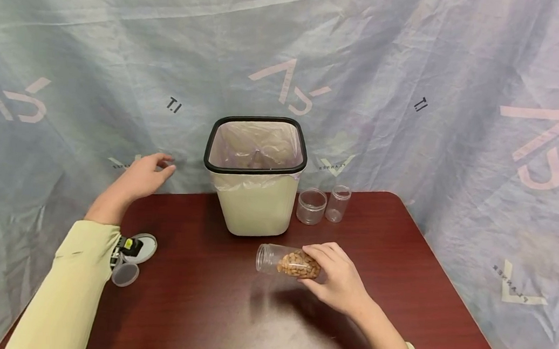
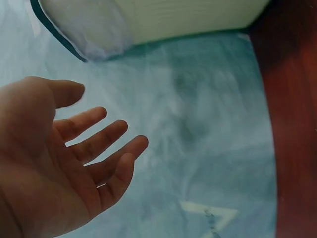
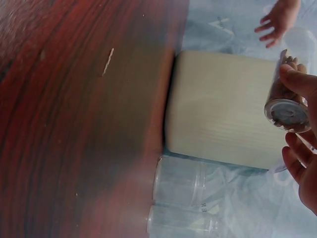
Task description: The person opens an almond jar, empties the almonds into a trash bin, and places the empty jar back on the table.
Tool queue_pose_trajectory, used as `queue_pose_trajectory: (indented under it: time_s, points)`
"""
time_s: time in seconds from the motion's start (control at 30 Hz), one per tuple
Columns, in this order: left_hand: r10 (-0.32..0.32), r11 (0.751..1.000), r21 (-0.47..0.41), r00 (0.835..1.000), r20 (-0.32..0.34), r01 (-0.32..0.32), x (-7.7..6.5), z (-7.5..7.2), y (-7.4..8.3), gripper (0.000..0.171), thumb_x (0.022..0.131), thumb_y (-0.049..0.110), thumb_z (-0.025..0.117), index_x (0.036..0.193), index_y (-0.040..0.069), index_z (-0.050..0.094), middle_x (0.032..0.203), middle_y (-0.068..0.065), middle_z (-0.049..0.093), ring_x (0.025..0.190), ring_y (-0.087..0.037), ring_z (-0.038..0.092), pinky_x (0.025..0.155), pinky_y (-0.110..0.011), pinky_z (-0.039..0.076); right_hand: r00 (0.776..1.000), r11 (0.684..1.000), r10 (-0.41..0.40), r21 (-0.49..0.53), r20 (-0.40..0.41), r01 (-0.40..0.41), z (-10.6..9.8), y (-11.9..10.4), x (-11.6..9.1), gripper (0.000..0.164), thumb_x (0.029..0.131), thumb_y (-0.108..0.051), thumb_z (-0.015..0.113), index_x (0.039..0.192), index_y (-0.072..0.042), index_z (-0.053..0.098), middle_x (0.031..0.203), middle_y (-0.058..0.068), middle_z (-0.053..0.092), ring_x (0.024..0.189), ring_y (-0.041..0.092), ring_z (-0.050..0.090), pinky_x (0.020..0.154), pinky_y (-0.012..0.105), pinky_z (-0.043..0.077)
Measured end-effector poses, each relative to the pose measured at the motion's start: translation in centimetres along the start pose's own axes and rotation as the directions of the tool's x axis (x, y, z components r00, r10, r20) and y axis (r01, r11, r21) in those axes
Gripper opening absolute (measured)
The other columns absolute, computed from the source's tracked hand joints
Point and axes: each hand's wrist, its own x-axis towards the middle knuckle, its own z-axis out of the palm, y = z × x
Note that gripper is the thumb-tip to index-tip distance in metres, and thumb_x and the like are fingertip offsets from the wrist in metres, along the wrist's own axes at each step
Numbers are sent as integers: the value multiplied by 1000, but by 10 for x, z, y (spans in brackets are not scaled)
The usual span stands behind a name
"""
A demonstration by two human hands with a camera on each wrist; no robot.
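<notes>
My right hand (image 1: 337, 278) grips a clear plastic jar (image 1: 267, 258) by its base end. The jar lies tilted on its side in the air, its uncapped mouth pointing left. Brown nuts (image 1: 298, 264), like almonds, fill the half nearer my fingers; the right wrist view shows the jar's round bottom (image 3: 287, 113). My left hand (image 1: 148, 175) hovers left of the trash bin (image 1: 258, 205), fingers loosely bent and apart, holding nothing. In the left wrist view its palm (image 2: 64, 173) shows. The cream bin has a black rim and a clear plastic liner (image 1: 257, 140).
Right of the bin stand a short, wide clear jar (image 1: 311, 206) and a slimmer one (image 1: 338, 204), both without lids. Two round lids, one pale (image 1: 145, 247) and one grey (image 1: 125, 274), lie by my left wrist. A printed grey sheet (image 1: 389, 68) hangs behind the dark red table (image 1: 193, 298).
</notes>
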Motion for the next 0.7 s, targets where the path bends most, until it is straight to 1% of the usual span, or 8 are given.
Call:
queue_pose_trajectory:
  time_s: [0.13, 0.3, 0.37, 0.53, 0.67, 0.7]
  points:
    - [25, 999, 20, 1000, -10, -25, 13, -3, 21, 71, 100, 54, 36, 148, 2, 35, 138, -29, 45, 124, -46, 44, 96, -61, 36, 1000, 1000, 1, 0, -2, -1, 0, 0, -1, 67, 61, -20, 89, 122, -6, 64, 116, 0, 64, 102, 21, 57, 93, 29, 39]
    - [41, 998, 37, 999, 15, -42, 28, -8, 40, 80, 98, 61, 33, 152, 2, 27, 139, -29, 44, 124, -47, 43, 97, -61, 34, 1000, 1000, 0, -6, 3, 0, -1, 0, -1, 67, 61, -20, 89, 122, -6, 64, 116, 0, 64, 102, 21, 57, 93, 29, 40]
    - [43, 998, 33, 998, 34, -45, 34, -11, 47, 78, 99, 58, 35, 152, 2, 25, 139, -28, 44, 124, -46, 43, 98, -60, 34, 1000, 1000, 1, -10, 6, -1, -2, 0, -1, 67, 61, -21, 89, 122, -6, 64, 115, 0, 64, 102, 20, 57, 93, 29, 40]
    - [45, 998, 29, 994, 99, -48, 44, -17, 68, 71, 101, 44, 42, 153, 0, 22, 140, -29, 44, 126, -44, 42, 100, -57, 34, 1000, 1000, 5, -8, 6, -5, -2, 0, 0, 67, 61, -20, 89, 122, -6, 65, 116, 1, 64, 102, 20, 57, 93, 29, 40]
    - [59, 997, 38, 987, 152, -65, 50, -21, 82, 73, 101, 39, 45, 153, -2, 15, 141, -31, 42, 128, -44, 40, 101, -56, 34, 1000, 1000, 8, -5, 7, -8, -2, 0, 0, 67, 61, -20, 89, 122, -6, 65, 116, 1, 64, 102, 21, 57, 93, 28, 40]
    - [59, 997, 29, 984, 169, -65, 51, -21, 84, 74, 101, 38, 46, 154, -2, 13, 142, -31, 41, 127, -44, 42, 100, -55, 35, 1000, 1000, 9, -6, 7, -9, -2, 0, 0, 67, 61, -20, 89, 122, -6, 65, 116, 1, 64, 102, 21, 57, 93, 28, 40]
